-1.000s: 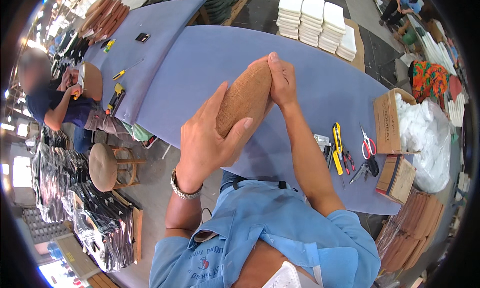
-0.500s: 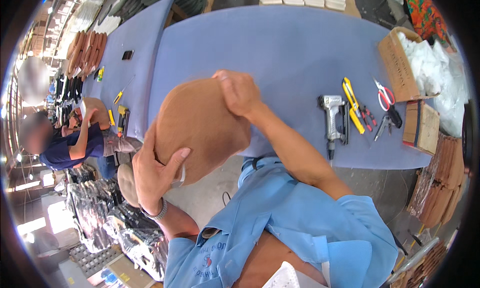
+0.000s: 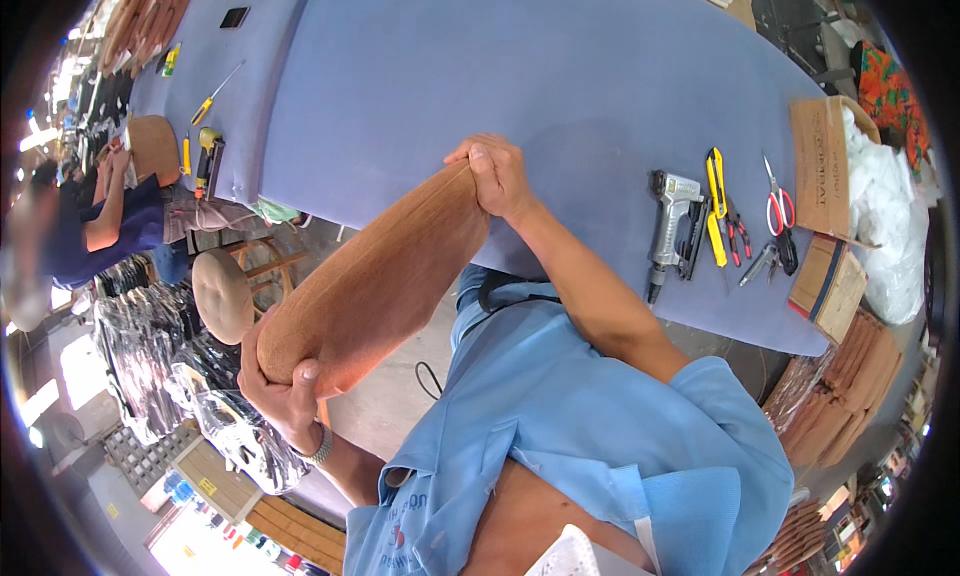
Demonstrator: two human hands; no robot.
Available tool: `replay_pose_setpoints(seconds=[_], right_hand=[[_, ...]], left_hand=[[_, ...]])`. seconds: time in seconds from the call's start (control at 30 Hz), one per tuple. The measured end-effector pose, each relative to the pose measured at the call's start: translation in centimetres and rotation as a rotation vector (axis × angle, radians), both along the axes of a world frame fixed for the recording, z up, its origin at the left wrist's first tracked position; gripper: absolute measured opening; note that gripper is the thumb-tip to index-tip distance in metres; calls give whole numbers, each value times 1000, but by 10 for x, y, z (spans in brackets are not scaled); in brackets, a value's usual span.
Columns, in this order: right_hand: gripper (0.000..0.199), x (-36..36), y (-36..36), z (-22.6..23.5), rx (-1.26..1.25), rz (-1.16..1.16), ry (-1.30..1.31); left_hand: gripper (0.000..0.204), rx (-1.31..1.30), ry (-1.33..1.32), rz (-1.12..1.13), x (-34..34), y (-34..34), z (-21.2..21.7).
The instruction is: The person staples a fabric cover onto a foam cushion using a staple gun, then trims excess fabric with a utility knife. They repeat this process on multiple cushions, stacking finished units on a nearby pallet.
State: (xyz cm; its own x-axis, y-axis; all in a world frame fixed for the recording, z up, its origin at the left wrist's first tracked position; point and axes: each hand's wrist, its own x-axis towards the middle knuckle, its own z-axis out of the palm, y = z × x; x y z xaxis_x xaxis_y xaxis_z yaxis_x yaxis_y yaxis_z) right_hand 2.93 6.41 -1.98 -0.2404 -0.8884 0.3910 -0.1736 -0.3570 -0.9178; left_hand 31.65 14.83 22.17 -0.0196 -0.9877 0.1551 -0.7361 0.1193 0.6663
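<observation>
- Both hands are closed around the brown padded cushion (image 3: 375, 276): the left hand (image 3: 280, 391) grasps its lower end, thumb on the surface; the right hand (image 3: 497, 181) grips its upper end.
- The cushion slants across the near edge of the blue tabletop (image 3: 480, 66), its lower end out past that edge.
- Toward the tabletop's near right corner lie a grey air stapler (image 3: 672, 231), a yellow cutter (image 3: 715, 171), red-handled pliers (image 3: 738, 234) and scissors (image 3: 778, 214).
- A cardboard box (image 3: 818, 166) stands at the right edge.
</observation>
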Motion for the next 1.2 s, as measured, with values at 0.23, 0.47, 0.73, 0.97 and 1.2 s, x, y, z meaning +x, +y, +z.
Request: replay_pose_setpoints(seconds=[0.23,0.47,0.73,0.97,1.2], right_hand=[[51,-12,-10,-36,76,-1,7],[44,-14,-8,-74,713,36,-1041],[52,-113,-44,32,358,-140,-909],[53,-194,-28,240,-14,-397,-80],[30,-124,-18,204,-328,-506,667]], left_hand=[[101,-27,39,56,11,25,-17],[86,-70,18,-58,6,23,-8],[84,-238,154,-36,-9,15,-22],[96,-110,554,-63,-74,-23,-108],[74,-50,208,-426,-192,-42,-125]])
